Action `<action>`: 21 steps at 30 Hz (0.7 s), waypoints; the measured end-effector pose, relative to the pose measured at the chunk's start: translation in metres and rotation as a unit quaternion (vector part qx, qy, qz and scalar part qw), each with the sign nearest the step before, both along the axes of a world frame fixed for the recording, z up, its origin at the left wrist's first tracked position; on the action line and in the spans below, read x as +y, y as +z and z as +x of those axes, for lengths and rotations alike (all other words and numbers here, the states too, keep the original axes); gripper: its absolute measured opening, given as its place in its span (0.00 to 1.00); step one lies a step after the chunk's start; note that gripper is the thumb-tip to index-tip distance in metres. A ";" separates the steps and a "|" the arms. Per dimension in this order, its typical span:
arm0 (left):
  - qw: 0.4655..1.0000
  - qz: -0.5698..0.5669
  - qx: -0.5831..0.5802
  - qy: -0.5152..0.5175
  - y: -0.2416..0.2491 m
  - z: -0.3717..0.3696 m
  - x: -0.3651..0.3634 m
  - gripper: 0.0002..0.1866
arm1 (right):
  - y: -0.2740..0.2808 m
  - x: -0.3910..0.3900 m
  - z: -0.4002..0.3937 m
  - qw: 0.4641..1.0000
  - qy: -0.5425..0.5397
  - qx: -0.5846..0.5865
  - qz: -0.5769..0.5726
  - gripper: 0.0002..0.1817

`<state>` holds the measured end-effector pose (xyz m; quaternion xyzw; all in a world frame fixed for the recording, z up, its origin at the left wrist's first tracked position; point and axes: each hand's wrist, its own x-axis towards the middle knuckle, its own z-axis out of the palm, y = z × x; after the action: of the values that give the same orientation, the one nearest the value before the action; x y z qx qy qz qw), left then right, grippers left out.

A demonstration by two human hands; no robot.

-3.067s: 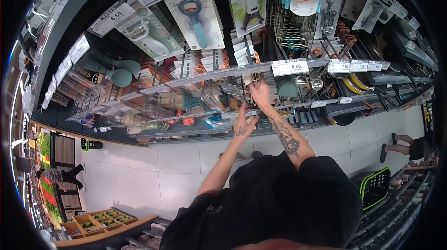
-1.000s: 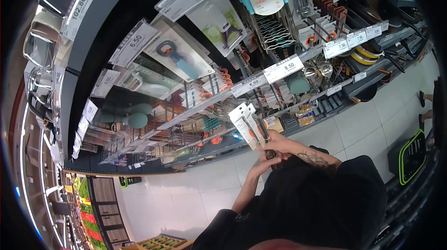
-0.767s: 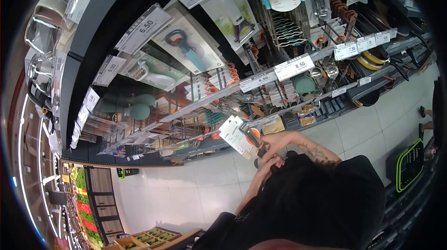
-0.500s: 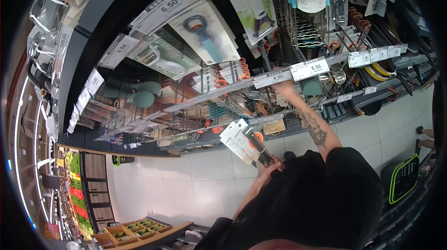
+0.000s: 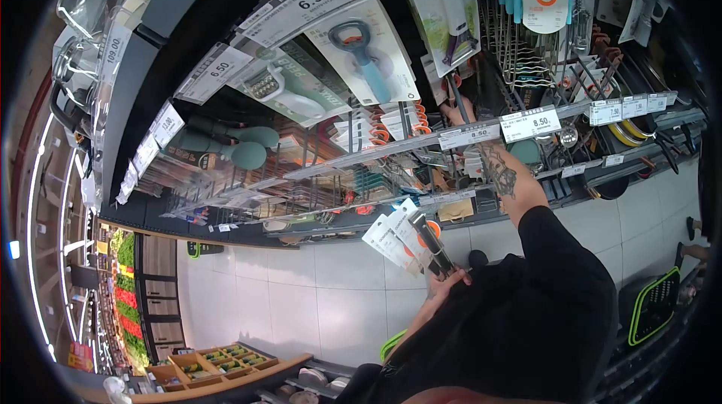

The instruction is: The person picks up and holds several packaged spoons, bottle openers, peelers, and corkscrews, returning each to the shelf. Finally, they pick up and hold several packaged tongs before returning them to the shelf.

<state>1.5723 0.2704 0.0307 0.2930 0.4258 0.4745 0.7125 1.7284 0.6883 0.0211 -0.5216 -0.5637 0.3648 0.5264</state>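
Note:
My left hand (image 5: pixel 449 282), low in front of my body, is closed around several carded utensils (image 5: pixel 427 242) with dark handles. Their white cards with orange circles fan out toward the shelf. My right hand (image 5: pixel 456 111) reaches up past the price rail (image 5: pixel 466 136) into the hanging display. Its fingers curl at a dark display hook (image 5: pixel 456 96), partly covered by it, and I cannot tell what is between them. Just above hangs a carded tool with a white and purple handle (image 5: pixel 455 17). To the left is a carded bottle opener (image 5: pixel 361 58) with a blue handle.
A carded white grater-like tool (image 5: pixel 282 92) and green-headed utensils (image 5: pixel 248 150) hang at left. Skewers (image 5: pixel 526 51) hang to the right. Below, a lower shelf rail (image 5: pixel 421 201) runs above the tiled floor (image 5: pixel 286 291). A green-rimmed basket (image 5: pixel 653 306) stands at right, near another person's leg (image 5: pixel 693 250).
My right hand has gone up and deeper into the display, from below the price rail to behind and above it. My left hand still holds the carded utensils, and the view has shifted slightly.

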 end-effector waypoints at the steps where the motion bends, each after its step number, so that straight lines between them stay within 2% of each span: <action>1: 1.000 0.000 -0.002 -0.002 0.004 0.001 0.002 0.06 | 0.004 -0.008 0.003 0.993 0.019 -0.024 -0.116 0.16; 2: 1.000 -0.006 -0.016 0.008 0.009 0.002 0.004 0.04 | 0.007 -0.019 0.004 0.993 0.016 -0.027 -0.117 0.16; 4: 0.999 -0.016 -0.031 0.015 0.011 0.004 0.006 0.04 | 0.004 -0.048 0.004 0.998 -0.029 -0.002 0.050 0.14; 5: 0.999 -0.007 -0.038 0.013 0.011 0.004 0.008 0.04 | -0.024 -0.052 0.002 0.975 -0.053 -0.024 0.217 0.11; 6: 0.999 0.002 -0.046 0.011 0.009 0.004 0.010 0.04 | -0.047 -0.055 -0.002 0.948 -0.095 -0.093 0.290 0.08; 8: 0.999 0.011 -0.051 0.003 -0.002 0.004 0.013 0.04 | -0.044 -0.095 -0.009 0.990 -0.073 0.057 0.103 0.06; 10: 0.998 -0.012 -0.057 0.009 -0.008 0.006 0.016 0.07 | 0.012 -0.156 -0.005 0.997 -0.002 0.067 0.022 0.08; 12: 0.998 -0.012 -0.057 0.009 -0.009 0.011 0.020 0.08 | 0.018 -0.186 -0.004 0.998 -0.008 0.055 0.026 0.12; 14: 0.998 -0.021 -0.066 0.007 -0.005 0.015 0.023 0.08 | 0.032 -0.211 -0.001 0.988 0.012 0.140 -0.057 0.14; 16: 0.995 -0.019 -0.095 0.018 -0.003 0.021 0.026 0.08 | 0.029 -0.225 0.005 0.991 0.022 0.125 -0.049 0.14; 18: 0.993 0.009 -0.113 0.023 -0.004 0.022 0.029 0.07 | 0.012 -0.237 0.009 0.999 0.027 0.038 -0.014 0.13; 19: 0.993 0.008 -0.114 0.013 -0.006 0.021 0.031 0.06 | 0.028 -0.249 0.009 0.998 0.029 0.032 0.044 0.10; 21: 0.992 0.016 -0.123 0.013 -0.006 0.018 0.035 0.06 | 0.037 -0.273 0.014 0.998 0.053 0.029 0.002 0.10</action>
<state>1.5901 0.3051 0.0245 0.2384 0.3305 0.5230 0.7486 1.7420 0.4152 0.0584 -0.4789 -0.5755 0.4059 0.5241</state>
